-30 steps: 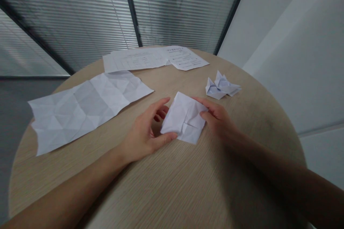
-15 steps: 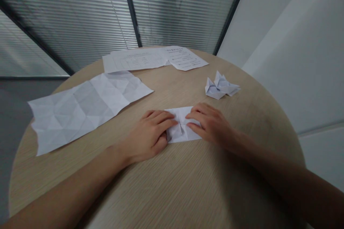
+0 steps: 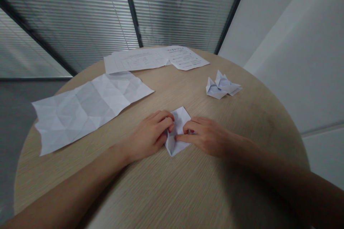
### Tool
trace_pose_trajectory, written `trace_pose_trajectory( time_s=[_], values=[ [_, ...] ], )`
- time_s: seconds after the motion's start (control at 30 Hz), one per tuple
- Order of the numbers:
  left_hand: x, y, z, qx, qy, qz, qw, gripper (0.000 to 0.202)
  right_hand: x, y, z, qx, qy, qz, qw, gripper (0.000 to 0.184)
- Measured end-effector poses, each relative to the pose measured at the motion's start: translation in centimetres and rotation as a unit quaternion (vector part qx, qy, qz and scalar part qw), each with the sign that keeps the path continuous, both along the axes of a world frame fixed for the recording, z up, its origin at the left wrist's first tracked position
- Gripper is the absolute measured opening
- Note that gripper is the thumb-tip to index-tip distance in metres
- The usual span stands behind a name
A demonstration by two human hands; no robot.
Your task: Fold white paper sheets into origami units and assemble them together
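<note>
**Q:** What has just changed on the table?

**A:** The folded white paper [image 3: 180,121] is no longer pressed out as a wide, flat rectangle. It has been drawn into a narrower, pointed form, with one corner aimed at the far edge of the table [image 3: 188,186] and another at the near edge. Another fold is judged to have been made in the same piece, since no other paper has been taken up.

**Q:** Where is it now, and how is it held?

**A:** It is placed near the middle of the table from side to side, closer to the near edge than the far one. It is held from both sides. The left hand [image 3: 149,134] is half closed, with its fingers curled over the paper's left side. The right hand [image 3: 204,136] is also half closed, and its fingertips are pressed on the right side, close to the left hand.

**Q:** What can be counted?

**A:** Two hands and one held piece are seen. One large creased sheet [image 3: 90,109] is laid towards the left edge. At least two printed sheets [image 3: 156,59] are laid along the far edge (any further sheet beneath them cannot be made out). Folded paper shapes [image 3: 221,86] are set towards the right edge, but whether they are one piece or two cannot be told.
</note>
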State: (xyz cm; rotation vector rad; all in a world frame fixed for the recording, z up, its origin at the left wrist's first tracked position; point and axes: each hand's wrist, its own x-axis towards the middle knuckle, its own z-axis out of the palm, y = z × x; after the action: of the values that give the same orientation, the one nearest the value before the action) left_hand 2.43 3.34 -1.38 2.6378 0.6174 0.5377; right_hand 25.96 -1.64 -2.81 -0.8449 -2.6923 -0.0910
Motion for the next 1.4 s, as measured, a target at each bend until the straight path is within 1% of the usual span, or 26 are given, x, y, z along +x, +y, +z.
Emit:
trace_pose_trajectory(
  time_s=[0.17,0.23,0.33,0.4,0.47,0.5,0.57,0.63,0.67,0.73,0.8,0.87,0.93,1.07,1.23,1.3,1.37,1.4],
  values=[
    [-0.3,0.1,0.4,-0.041,-0.034,-0.010,0.999,0.019,-0.5,-0.5,0.1,0.027,-0.049,-0.013,0.998,0.024],
    [-0.5,0.0,0.5,-0.055,-0.042,-0.003,0.998,0.018,-0.5,-0.6,0.2,0.024,-0.061,-0.008,0.998,0.025],
    [-0.6,0.0,0.5,-0.067,-0.035,0.000,0.997,0.018,-0.5,-0.8,0.4,0.011,-0.075,-0.004,0.997,0.032],
    [-0.6,0.0,0.4,-0.074,-0.031,0.005,0.997,0.025,-0.4,-0.9,0.6,0.001,-0.087,-0.012,0.996,0.034],
    [-0.7,0.1,0.4,-0.080,-0.031,0.014,0.996,0.034,-0.2,-0.9,1.0,-0.023,-0.081,-0.015,0.996,0.033],
    [-0.8,0.1,0.4,-0.077,-0.031,0.015,0.996,0.035,0.0,-0.8,1.2,-0.044,-0.066,-0.011,0.997,0.032],
    [-0.9,0.1,0.6,-0.057,-0.014,0.000,0.998,0.030,0.6,-0.6,1.7,-0.098,-0.026,-0.002,0.995,0.026],
    [-1.0,0.1,0.8,-0.028,0.020,-0.015,0.999,0.023,1.2,-0.4,2.1,-0.147,0.004,-0.015,0.989,0.022],
    [-1.1,0.1,0.9,-0.017,0.038,-0.017,0.999,0.022,1.6,-0.2,2.3,-0.162,0.011,-0.026,0.986,0.029],
    [-1.3,0.2,0.9,-0.003,0.065,-0.010,0.998,0.030,2.0,0.1,2.3,-0.171,0.014,-0.044,0.984,0.047],
    [-1.5,0.4,0.8,0.008,0.075,-0.010,0.997,0.042,2.2,0.4,2.1,-0.158,0.013,-0.049,0.986,0.053],
    [-1.7,0.6,0.7,0.016,0.072,-0.019,0.997,0.050,2.3,0.6,1.8,-0.138,0.013,-0.052,0.989,0.047],
    [-1.8,1.0,0.6,0.020,0.062,-0.023,0.998,0.049,2.3,0.8,1.6,-0.127,0.014,-0.052,0.990,0.043],
    [-1.8,1.3,0.6,0.017,0.030,-0.026,0.999,0.033,2.3,0.9,1.3,-0.129,0.030,-0.064,0.989,0.042],
    [-1.7,1.2,0.7,0.004,-0.003,-0.037,0.999,0.017,2.4,0.9,1.1,-0.120,0.052,-0.076,0.989,0.031],
    [-1.7,1.2,0.6,0.006,-0.013,-0.028,0.999,0.019,2.3,0.9,1.1,-0.122,0.056,-0.081,0.988,0.024],
    [-1.6,1.0,0.5,-0.001,-0.020,-0.005,1.000,0.021,2.2,1.0,1.1,-0.125,0.063,-0.094,0.986,0.016],
    [-1.6,0.9,0.4,-0.011,-0.020,0.010,1.000,0.021,2.1,1.0,1.0,-0.124,0.066,-0.107,0.984,0.016]
  ],
)
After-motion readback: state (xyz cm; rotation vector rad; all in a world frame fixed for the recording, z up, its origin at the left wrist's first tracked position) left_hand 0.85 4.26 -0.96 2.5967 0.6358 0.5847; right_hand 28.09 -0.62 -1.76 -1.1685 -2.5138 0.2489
